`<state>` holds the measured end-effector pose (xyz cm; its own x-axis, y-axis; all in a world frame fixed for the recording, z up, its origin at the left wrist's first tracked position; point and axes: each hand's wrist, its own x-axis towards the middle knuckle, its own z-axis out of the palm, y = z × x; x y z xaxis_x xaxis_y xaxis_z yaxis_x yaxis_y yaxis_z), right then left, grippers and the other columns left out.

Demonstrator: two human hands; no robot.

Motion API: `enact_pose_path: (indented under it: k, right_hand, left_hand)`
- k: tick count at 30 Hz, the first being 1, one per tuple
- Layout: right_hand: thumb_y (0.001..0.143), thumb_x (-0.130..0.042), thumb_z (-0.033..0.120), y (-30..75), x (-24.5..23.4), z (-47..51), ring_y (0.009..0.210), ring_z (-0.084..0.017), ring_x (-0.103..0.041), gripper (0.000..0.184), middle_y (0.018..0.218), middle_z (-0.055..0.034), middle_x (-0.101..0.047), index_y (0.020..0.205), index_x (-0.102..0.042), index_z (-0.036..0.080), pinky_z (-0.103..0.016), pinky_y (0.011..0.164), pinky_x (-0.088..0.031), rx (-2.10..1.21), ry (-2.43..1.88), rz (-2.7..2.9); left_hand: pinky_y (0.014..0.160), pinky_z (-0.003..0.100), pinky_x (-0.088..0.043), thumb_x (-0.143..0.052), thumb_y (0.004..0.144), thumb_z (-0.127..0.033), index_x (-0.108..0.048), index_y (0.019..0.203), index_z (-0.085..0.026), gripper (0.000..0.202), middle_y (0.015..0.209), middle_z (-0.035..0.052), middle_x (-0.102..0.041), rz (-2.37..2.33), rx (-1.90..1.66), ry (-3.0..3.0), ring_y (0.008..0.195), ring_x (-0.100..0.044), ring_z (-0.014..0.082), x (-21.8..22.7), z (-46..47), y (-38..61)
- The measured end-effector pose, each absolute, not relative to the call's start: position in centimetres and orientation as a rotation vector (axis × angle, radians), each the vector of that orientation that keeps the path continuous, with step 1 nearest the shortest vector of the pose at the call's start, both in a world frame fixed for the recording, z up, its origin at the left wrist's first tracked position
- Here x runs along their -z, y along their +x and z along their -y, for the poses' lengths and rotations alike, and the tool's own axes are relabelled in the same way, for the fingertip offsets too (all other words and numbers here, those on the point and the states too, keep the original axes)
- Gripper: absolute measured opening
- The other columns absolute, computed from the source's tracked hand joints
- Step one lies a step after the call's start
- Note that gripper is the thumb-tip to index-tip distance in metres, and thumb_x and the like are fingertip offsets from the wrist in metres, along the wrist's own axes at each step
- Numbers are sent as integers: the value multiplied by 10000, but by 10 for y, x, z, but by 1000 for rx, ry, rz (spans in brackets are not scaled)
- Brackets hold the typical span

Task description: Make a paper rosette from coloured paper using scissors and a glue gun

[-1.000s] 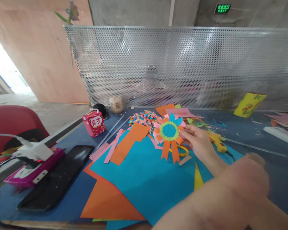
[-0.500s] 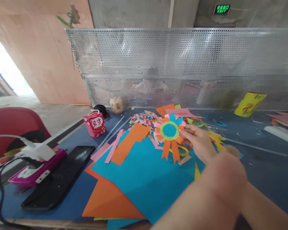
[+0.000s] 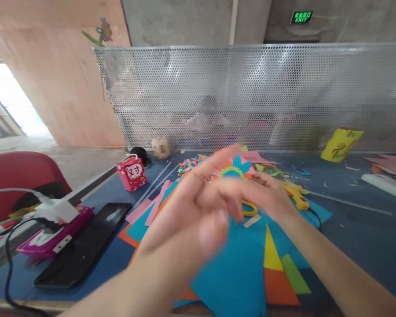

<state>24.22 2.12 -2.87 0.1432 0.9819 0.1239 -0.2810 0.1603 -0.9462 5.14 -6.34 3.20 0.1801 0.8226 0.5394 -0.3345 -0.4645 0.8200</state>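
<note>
Paper rosette (image 3: 236, 168) is held up over the blue sheet (image 3: 231, 273), at the middle of the desk; blue petals and a green scalloped ring are visible, the lower part being hidden by the left hand (image 3: 191, 211). Its edge is gripped by the fingertips of the right hand (image 3: 277, 198), though the pinch is only partly seen. The left hand is blurred, fingers spread and extended, with nothing seen in its grasp; it is held in front of the rosette, nearer the camera, and contact between the two cannot be confirmed.

Risks, as judged: petals could be bent or pulled loose if the rosette were brushed by the spread left fingers, since it appears to be supported at one edge only. Twisting could be caused by the same one-sided grip. A yellow glue gun (image 3: 297, 197) is lying just beside the right hand; should it be hot, which cannot be told, a burn or scorched paper could follow from a careless sweep of that wrist. Its dark cord (image 3: 317, 216) could be snagged by the forearm. Loose strips could be dragged along if the blue sheet were caught.
</note>
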Motion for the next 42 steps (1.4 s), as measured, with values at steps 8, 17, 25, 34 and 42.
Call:
enact_pose_path:
  k: [8, 17, 25, 34, 42]
  right_hand:
    - [639, -723, 297, 239, 31, -17, 647, -115, -616, 251, 780, 3, -674, 846, -614, 206, -170, 459, -477, -1261, -887, 1217]
    - [627, -728, 301, 235, 35, -15, 926, -176, -605, 536, 1069, -54, -617, 1105, -492, 240, -320, 807, -484, -1357, -814, 1505]
    - [742, -618, 341, 236, 38, -13, 625, -139, -609, 147, 659, -3, -648, 783, -661, 206, -275, 612, -495, -1146, -1029, 1787]
    - [883, -400, 338, 260, 17, -16, 850, -166, -619, 294, 1050, -35, -648, 1105, -593, 321, -313, 669, -520, -733, -620, 1499]
    - [847, -379, 180, 252, 42, -31, 1178, -308, -446, 444, 1246, -154, -524, 1283, -457, 146, -518, 979, -340, 279, -1230, 2199]
  left_hand:
    - [761, 396, -486, -768, 539, -228, -395, 1196, -161, 759, 919, 99, -633, -956, -1303, 1313, 891, -605, 246, 3, -4, 54]
    - [486, 225, -478, -770, 540, -208, -559, 825, -136, 362, 658, 2, -637, -785, -1382, 1151, 546, -588, 121, 16, -16, 43]
    - [467, 213, -469, -798, 480, -215, -538, 718, -147, 359, 606, -21, -611, -797, -1542, 981, 543, -588, 122, 22, -31, 31]
    - [474, 221, -456, -806, 442, -237, -528, 694, -148, 386, 609, -9, -604, -825, -1571, 906, 526, -576, 117, 38, -46, 20]
    - [521, 207, -458, -796, 456, -251, -496, 672, -156, 382, 586, -43, -567, -749, -1617, 878, 535, -563, 91, 28, -38, 20]
